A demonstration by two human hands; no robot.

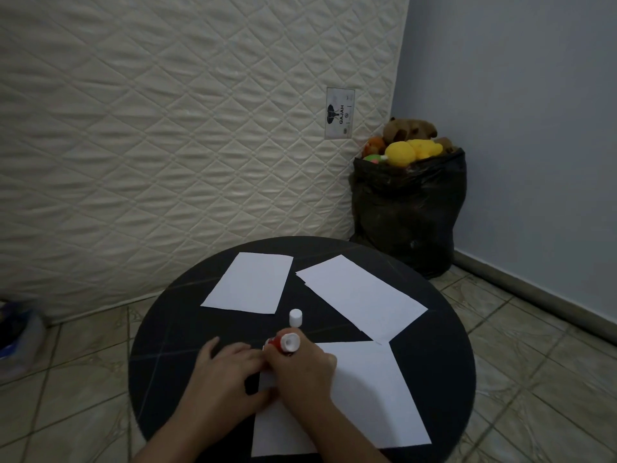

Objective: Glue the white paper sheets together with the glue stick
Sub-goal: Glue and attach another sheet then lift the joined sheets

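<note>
Paper sheets number three; right hand fingers grip one glue stick, left hand seemingly flat

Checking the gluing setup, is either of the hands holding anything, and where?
The right hand grips the red glue stick around its lower body. The left hand rests flat, holding nothing.
</note>
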